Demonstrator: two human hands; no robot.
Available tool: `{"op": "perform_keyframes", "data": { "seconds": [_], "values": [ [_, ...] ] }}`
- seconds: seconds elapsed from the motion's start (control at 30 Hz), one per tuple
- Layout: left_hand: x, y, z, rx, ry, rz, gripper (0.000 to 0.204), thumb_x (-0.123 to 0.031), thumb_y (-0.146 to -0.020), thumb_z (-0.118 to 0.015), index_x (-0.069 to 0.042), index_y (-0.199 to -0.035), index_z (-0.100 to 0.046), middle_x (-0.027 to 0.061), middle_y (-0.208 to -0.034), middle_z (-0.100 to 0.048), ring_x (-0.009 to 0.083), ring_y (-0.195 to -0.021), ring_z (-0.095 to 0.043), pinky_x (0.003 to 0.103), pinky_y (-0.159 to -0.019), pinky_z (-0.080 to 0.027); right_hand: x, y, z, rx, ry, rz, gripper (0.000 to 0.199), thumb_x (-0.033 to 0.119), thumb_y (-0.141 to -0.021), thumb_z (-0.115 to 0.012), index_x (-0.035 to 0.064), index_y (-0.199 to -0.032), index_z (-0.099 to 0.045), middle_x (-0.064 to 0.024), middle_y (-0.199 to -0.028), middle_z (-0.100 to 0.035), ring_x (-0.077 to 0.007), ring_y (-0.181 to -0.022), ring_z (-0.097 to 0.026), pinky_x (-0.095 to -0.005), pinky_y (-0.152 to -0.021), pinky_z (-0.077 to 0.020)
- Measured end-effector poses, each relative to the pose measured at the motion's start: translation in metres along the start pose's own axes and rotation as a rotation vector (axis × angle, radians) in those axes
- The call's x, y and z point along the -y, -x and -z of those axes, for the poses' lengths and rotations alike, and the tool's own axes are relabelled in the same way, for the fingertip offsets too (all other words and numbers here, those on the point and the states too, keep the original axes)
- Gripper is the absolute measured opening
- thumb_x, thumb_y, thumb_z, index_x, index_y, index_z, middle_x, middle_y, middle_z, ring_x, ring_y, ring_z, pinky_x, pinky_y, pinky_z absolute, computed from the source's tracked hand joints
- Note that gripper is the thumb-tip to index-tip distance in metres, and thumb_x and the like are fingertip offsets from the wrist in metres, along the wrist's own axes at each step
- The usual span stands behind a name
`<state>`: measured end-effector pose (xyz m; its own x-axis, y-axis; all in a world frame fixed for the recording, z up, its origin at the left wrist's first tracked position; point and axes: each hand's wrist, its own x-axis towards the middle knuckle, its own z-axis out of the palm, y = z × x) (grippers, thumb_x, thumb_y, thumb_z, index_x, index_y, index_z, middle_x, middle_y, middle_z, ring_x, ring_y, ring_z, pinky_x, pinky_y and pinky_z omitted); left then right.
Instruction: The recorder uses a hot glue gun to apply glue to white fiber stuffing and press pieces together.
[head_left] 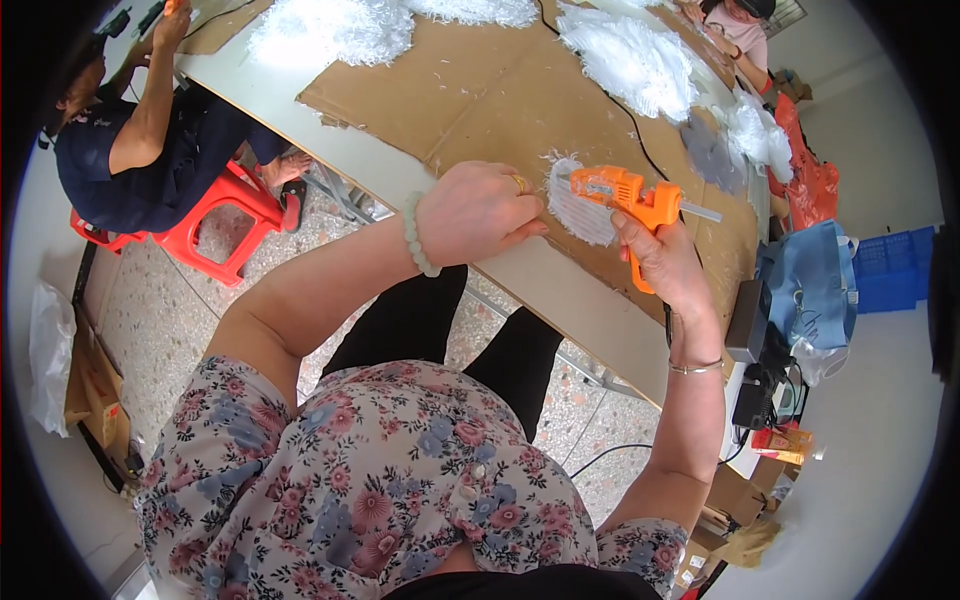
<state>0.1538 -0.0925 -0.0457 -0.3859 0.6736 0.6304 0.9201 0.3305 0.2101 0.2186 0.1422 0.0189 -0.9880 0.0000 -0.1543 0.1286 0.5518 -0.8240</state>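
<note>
My right hand (665, 262) is closed round the handle of an orange hot glue gun (640, 198), with a pale glue stick (702, 212) poking out of its rear. The gun's front end points left, over a white, fringed, feather-like piece (582, 205) on the cardboard (480, 110). Just left of that piece, near the table's front edge, is my left hand (482, 212). Its fingers are curled in and the thumb lies close to them; whatever they may pinch is hidden.
Heaps of white feathery pieces (630, 65) lie on the far part of the table. A dark cord (640, 135) crosses the cardboard. At left a person (150, 150) sits on a red stool (225, 225); another person (735, 40) is at far right. A blue bag (810, 280) stands right.
</note>
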Motion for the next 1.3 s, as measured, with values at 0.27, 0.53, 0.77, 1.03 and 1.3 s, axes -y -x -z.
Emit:
{"op": "perform_keyframes", "data": {
  "seconds": [0.27, 0.53, 0.77, 1.03, 1.3],
  "values": [
    [0.001, 0.0, 0.0, 0.021, -0.008, 0.024, 0.015, -0.019, -0.072, -0.07, -0.006, -0.077, -0.063, 0.0061, -0.077, -0.064, 0.0235, -0.072, -0.062, 0.035, -0.062, -0.049, 0.002, 0.015, 0.008, 0.031, 0.006, -0.058, 0.039, 0.035, -0.087, -0.064, 0.0028, -0.109, -0.058, 0.0013, -0.075, -0.053, -0.0081, -0.064, -0.05, -0.022, -0.057, -0.0394],
    [-0.002, -0.006, 0.001, -0.06, 0.029, -0.038, 0.012, -0.012, -0.071, -0.068, -0.006, -0.079, -0.062, 0.0074, -0.079, -0.063, 0.0256, -0.085, -0.059, 0.035, -0.069, -0.05, -0.004, 0.051, 0.032, 0.018, -0.088, -0.144, 0.042, 0.034, -0.086, -0.065, 0.0025, -0.112, -0.056, -0.0009, -0.077, -0.056, -0.009, -0.068, -0.054, -0.0226, -0.06, -0.041],
    [0.004, -0.037, -0.008, -0.109, 0.072, -0.12, 0.015, -0.002, -0.068, -0.059, -0.003, -0.082, -0.056, 0.0093, -0.064, -0.059, 0.0282, -0.081, -0.057, 0.036, -0.072, -0.047, -0.024, 0.062, 0.042, -0.143, -0.103, 0.0, 0.036, 0.031, -0.087, -0.064, 0.0018, -0.105, -0.055, -0.0026, -0.081, -0.059, -0.0102, -0.076, -0.055, -0.0252, -0.07, -0.0429],
    [0.011, -0.055, -0.023, 0.125, 0.075, -0.094, 0.019, 0.003, -0.069, -0.057, -0.003, -0.087, -0.053, 0.0111, -0.073, -0.061, 0.0292, -0.088, -0.058, 0.038, -0.079, -0.045, -0.028, 0.054, 0.034, -0.082, -0.153, -0.012, 0.033, 0.029, -0.087, -0.064, 0.0019, -0.103, -0.055, -0.0027, -0.082, -0.058, -0.0109, -0.074, -0.054, -0.026, -0.07, -0.0431],
    [0.015, -0.054, -0.028, 0.028, 0.054, -0.152, 0.008, -0.003, -0.072, -0.053, -0.003, -0.08, -0.052, 0.011, -0.059, -0.055, 0.0276, -0.077, -0.057, 0.038, -0.075, -0.045, -0.026, 0.054, 0.032, -0.085, -0.105, -0.069, 0.035, 0.03, -0.086, -0.066, 0.002, -0.103, -0.055, -0.0016, -0.081, -0.055, -0.0109, -0.071, -0.054, -0.025, -0.065, -0.0432]
  ]
}}
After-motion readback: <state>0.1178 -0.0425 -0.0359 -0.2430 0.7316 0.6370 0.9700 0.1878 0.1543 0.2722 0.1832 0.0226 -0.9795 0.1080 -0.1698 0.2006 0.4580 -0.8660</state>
